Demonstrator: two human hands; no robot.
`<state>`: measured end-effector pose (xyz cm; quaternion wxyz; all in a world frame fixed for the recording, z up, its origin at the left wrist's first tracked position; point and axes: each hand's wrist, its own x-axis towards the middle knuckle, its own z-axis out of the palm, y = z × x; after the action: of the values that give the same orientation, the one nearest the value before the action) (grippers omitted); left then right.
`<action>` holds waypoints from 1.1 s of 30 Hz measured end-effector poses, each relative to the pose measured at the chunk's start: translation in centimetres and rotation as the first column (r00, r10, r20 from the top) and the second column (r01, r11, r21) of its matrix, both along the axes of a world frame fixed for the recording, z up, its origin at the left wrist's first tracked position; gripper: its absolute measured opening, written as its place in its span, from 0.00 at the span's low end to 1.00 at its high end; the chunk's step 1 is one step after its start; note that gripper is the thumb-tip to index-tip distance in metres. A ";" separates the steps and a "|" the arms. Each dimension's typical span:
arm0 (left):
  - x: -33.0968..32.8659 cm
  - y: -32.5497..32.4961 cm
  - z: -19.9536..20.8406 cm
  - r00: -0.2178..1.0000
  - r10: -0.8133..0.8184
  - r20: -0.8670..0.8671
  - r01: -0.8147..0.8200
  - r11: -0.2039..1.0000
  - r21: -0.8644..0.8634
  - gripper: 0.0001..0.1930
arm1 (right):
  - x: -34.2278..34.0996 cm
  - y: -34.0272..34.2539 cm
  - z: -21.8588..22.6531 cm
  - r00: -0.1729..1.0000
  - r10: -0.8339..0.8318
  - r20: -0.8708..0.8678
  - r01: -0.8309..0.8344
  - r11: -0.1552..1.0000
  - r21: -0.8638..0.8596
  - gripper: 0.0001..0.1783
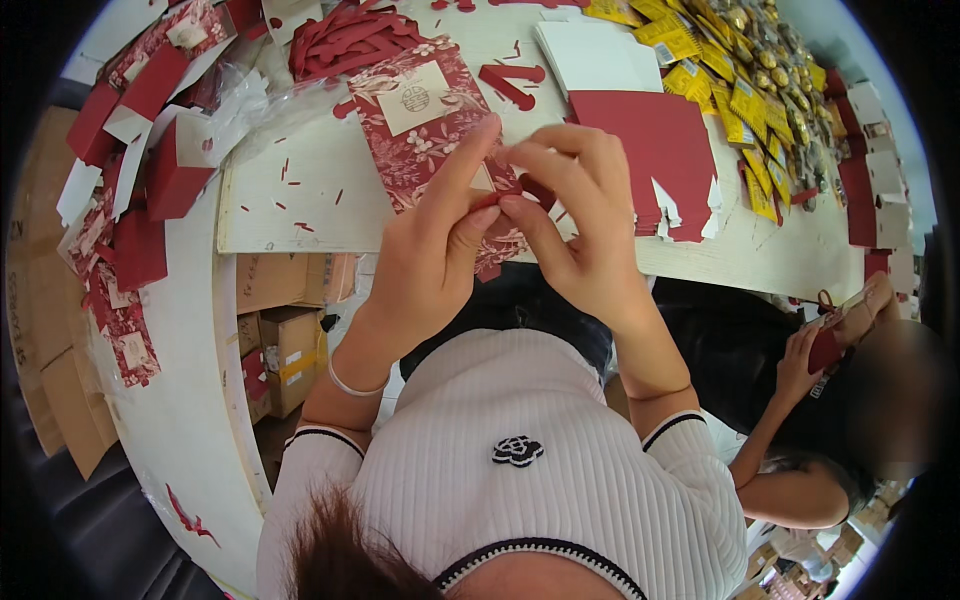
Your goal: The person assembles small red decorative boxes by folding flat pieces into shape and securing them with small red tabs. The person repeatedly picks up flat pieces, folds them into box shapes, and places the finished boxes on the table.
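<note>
My left hand [432,235] and my right hand [588,205] meet above the table's front edge. Both thumbs and fingers pinch a small dark red paper strip [486,200]. Much of the strip is hidden behind my fingers, so its full shape cannot be made out. Under and behind the hands lies a flat red floral card [418,140] with a cream square panel, its near end reaching past the table edge. Just beyond the right hand, loose red strips with rounded ends [512,85] rest on the table.
A stack of red card sheets [645,140] and white sheets [600,60] lies to the right. Yellow packets [740,105] are heaped farther right. Red strips [350,42] pile up at the back; folded red boxes [180,165] stand left. At right, another person's hand [800,360] holds something red.
</note>
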<state>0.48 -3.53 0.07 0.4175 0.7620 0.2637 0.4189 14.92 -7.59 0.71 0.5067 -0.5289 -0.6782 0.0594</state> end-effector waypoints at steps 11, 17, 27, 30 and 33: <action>-4.3 1.6 -1.0 0.957 0.277 -0.082 -0.287 0.944 -0.165 0.19 | 0.7 2.2 -2.0 0.999 0.024 -0.028 -0.026 0.998 -0.054 0.12; -5.8 4.3 -4.9 0.981 0.062 -0.186 -0.171 0.734 -0.658 0.14 | -0.2 6.8 -3.2 0.949 0.086 0.305 -0.139 0.978 0.157 0.11; -2.6 2.8 -5.8 0.935 0.137 0.328 0.186 0.599 -0.779 0.11 | 0.1 7.3 -4.3 0.830 0.099 0.549 -0.201 0.971 0.129 0.09; -2.7 3.0 -6.0 0.792 0.251 0.556 0.429 0.418 -0.801 0.15 | 0.1 7.6 -3.0 0.802 0.215 0.557 -0.222 0.973 -0.056 0.12; -2.8 3.1 -7.6 0.565 0.280 0.777 0.727 0.277 -0.628 0.19 | 0.3 8.5 -1.8 0.781 0.355 0.513 -0.244 0.931 -0.273 0.13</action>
<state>-2.32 -0.43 -7.52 0.9046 0.1308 0.1095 0.3906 15.21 0.94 -1.13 0.2186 -0.4543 -0.8622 0.0487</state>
